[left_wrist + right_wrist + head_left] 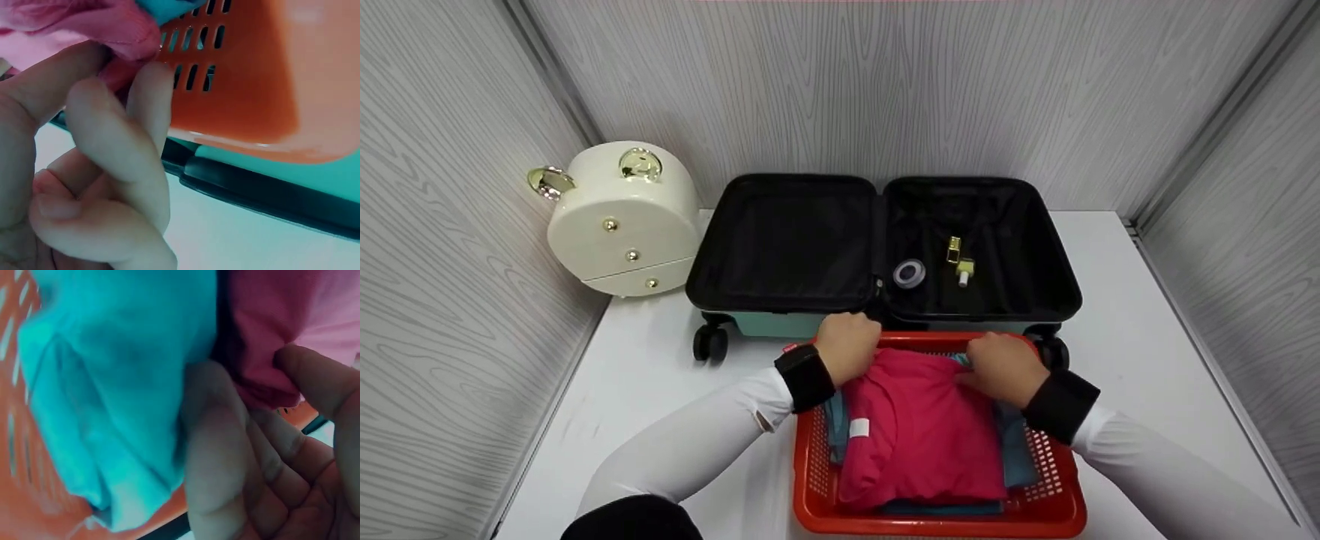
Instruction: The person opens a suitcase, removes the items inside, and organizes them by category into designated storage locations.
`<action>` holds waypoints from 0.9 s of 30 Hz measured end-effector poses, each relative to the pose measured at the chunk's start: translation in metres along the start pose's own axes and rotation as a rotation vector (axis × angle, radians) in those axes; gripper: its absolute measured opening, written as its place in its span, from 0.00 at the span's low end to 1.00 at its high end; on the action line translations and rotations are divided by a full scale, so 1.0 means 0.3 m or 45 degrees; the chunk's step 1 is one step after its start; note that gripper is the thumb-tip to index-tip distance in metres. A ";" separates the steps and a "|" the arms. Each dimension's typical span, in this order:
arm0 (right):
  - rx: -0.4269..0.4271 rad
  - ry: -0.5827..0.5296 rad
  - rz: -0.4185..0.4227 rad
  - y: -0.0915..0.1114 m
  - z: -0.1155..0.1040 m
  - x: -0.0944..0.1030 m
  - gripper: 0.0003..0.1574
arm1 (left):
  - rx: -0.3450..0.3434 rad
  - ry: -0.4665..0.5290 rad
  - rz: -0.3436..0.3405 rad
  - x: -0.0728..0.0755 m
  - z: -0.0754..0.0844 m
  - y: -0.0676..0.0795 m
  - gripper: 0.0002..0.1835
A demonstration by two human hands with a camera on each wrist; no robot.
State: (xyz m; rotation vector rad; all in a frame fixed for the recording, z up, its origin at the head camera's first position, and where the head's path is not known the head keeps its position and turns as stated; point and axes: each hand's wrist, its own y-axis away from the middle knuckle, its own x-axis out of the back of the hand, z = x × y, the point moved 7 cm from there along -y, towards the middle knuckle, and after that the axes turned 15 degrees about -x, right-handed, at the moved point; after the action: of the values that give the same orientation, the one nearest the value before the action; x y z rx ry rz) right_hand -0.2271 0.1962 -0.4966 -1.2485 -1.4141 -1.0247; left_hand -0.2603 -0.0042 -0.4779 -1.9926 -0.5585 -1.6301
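Note:
A folded red-pink garment [922, 427] with a small white tag lies on blue-teal clothes [1018, 450] in an orange plastic basket [937, 525]. My left hand [846, 346] pinches its far left corner between thumb and fingers, seen close up in the left wrist view on the pink cloth [121, 28]. At the far right corner, my right hand [1006, 367] pinches the same garment. The right wrist view shows that thumb on the pink cloth [270, 337], with a turquoise garment [118, 382] right beside the fingers.
Behind the basket lies an open suitcase [802, 244] with black lining. Its right half holds a round container [909, 274], a small gold item [954, 249] and a small bottle with a white cap [964, 271]. A cream round case [622, 217] with gold knobs stands at the left.

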 end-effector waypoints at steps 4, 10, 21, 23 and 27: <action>-0.002 -0.057 0.025 -0.004 0.023 0.061 0.34 | 0.047 0.148 -0.002 0.009 -0.044 0.048 0.14; 0.031 -0.107 0.127 -0.023 0.059 0.128 0.10 | 0.137 0.141 0.118 0.037 -0.096 0.143 0.15; 0.157 -0.077 -0.152 -0.101 0.036 0.065 0.10 | 0.262 0.264 0.029 -0.058 -0.159 0.201 0.13; 0.182 -0.055 -0.169 -0.112 0.022 0.051 0.09 | 0.284 0.316 0.025 -0.073 -0.170 0.199 0.14; 0.209 -0.040 -0.209 -0.131 0.002 0.030 0.08 | 0.333 0.447 0.000 -0.095 -0.193 0.195 0.15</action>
State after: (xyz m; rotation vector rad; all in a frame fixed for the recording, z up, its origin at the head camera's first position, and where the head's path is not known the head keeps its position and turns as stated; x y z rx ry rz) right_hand -0.2662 0.1935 -0.4878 -1.0471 -1.6121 -0.9800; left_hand -0.2755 -0.0859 -0.5038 -1.4788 -0.5999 -1.7537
